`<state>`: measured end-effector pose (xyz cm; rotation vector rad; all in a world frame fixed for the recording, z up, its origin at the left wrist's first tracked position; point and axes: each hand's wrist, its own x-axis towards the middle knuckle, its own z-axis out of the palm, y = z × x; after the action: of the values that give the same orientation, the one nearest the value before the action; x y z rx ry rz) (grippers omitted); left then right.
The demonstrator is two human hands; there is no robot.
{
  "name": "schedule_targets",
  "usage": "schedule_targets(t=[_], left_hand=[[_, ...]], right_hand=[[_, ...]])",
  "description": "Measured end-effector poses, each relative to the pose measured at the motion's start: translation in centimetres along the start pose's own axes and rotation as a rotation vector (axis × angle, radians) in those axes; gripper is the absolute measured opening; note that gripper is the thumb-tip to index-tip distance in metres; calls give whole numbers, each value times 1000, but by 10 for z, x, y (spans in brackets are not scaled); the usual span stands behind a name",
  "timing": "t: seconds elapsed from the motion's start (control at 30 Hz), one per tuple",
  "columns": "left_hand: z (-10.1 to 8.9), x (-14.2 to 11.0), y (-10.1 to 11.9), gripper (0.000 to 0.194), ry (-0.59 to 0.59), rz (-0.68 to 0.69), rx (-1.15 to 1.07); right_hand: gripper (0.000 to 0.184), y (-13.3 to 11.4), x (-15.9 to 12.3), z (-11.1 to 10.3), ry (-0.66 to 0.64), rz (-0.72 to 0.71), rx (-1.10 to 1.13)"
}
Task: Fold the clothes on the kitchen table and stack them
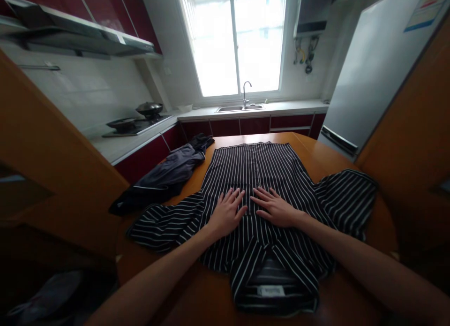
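A black shirt with white stripes (pixel 256 166) lies spread front side up on the wooden table, its collar toward me and its hem toward the window. Both short sleeves reach out to the sides, and a white label shows inside the collar. My left hand (pixel 228 211) rests flat on the chest of the shirt, left of the middle, fingers spread. Across the front placket, my right hand (pixel 276 208) lies on the cloth the same way, fingers stretched out. Neither hand grips the fabric.
Dark grey and black clothing (pixel 165 173) lies heaped along the table's left edge. The orange-brown wooden table (pixel 309 150) has rounded edges. Beyond it are a counter with a sink (pixel 241 108), a stove with a lidded pan (pixel 149 109), and a fridge (pixel 376 63) on the right.
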<state>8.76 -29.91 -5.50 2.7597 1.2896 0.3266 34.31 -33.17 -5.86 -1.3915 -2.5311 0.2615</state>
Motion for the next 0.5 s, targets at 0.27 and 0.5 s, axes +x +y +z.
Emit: schedule_targets(t=[0.27,0.5], left_hand=[[1,-3,-1,61,-107,168,-28],[-3,-1,-1,59,-177,203,-8]], right_hand=[[79,3,2,0,-30,238,3],[91,64,-6,-15,31,840,-60]])
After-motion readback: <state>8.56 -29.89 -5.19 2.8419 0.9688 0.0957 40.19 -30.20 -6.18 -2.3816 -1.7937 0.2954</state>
